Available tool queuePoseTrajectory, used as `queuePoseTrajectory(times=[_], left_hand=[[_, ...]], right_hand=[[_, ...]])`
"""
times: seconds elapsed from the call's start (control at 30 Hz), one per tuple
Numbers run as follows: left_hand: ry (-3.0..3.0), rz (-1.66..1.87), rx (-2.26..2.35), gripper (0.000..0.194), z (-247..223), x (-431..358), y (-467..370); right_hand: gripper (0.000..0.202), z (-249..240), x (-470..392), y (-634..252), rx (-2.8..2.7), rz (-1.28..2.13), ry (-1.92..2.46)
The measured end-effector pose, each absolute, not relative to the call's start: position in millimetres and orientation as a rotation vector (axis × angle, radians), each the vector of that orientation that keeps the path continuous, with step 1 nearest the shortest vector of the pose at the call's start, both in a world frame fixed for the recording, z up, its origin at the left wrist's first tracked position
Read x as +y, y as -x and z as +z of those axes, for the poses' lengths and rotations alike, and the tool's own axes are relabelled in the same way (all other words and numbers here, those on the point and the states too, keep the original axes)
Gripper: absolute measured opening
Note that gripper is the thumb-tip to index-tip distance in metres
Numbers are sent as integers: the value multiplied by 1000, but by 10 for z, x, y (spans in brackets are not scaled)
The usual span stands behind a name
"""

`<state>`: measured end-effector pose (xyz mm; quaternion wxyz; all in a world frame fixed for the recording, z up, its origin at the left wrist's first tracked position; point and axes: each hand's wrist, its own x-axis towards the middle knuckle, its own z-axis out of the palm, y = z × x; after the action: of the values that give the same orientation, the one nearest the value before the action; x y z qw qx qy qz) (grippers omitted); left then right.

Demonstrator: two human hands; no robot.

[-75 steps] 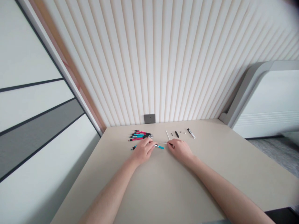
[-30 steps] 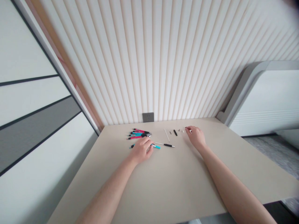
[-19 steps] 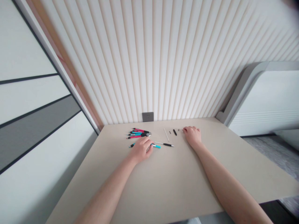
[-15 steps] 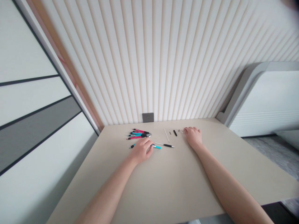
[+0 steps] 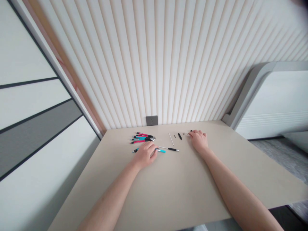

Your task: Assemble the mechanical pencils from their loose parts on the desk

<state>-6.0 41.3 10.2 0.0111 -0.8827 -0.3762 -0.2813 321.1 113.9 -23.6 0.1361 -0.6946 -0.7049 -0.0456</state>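
My left hand (image 5: 145,155) rests on the table with bent fingers over blue pen parts; a light-blue barrel (image 5: 160,150) shows at its right and a dark tip (image 5: 135,150) at its left. Whether the fingers grip them is hidden. Just behind lies a pile of red, blue and black pens (image 5: 143,138). A black grip with a thin refill (image 5: 173,149) lies right of this hand. My right hand (image 5: 199,140) is at the right, its fingertips at small clear pieces (image 5: 187,135) and a small black piece (image 5: 191,131); its grip is unclear.
Between the hands lie a white refill (image 5: 171,139), a black grip (image 5: 180,136) and small metal parts (image 5: 175,136). The beige table (image 5: 168,186) meets a ribbed wall with a dark socket (image 5: 151,120). A cabinet stands left, a headboard right.
The view has shifted slightly. Both hands keep nearly the same places, and the pens and parts lie as before.
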Motion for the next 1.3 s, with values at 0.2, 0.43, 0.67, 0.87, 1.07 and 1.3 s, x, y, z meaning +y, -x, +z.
queuePoseTrajectory(times=[0.2,0.43,0.67,0.87,1.07,1.3], left_hand=[[2763,-867,-1171,16,94,414,57],[2765,-859,-1163,16,98,420,55],[2759,-857,-1163,16,92,419,56],[2753,-849,-1166,16,87,424,57],[2757,-854,-1155,17,76,430,66],[2764,-837,-1148,17,72,434,67]], right_hand=[[34,-177,1088,-3181,-2022,-116,1951],[29,-148,1072,-3146,-2089,-118,1930],[29,-169,1090,-3138,-2077,-122,1947],[30,-216,1147,-3145,-2037,-129,1967],[31,-235,1164,-3152,-2011,-125,1984],[31,-237,1164,-3136,-1987,-115,2003]])
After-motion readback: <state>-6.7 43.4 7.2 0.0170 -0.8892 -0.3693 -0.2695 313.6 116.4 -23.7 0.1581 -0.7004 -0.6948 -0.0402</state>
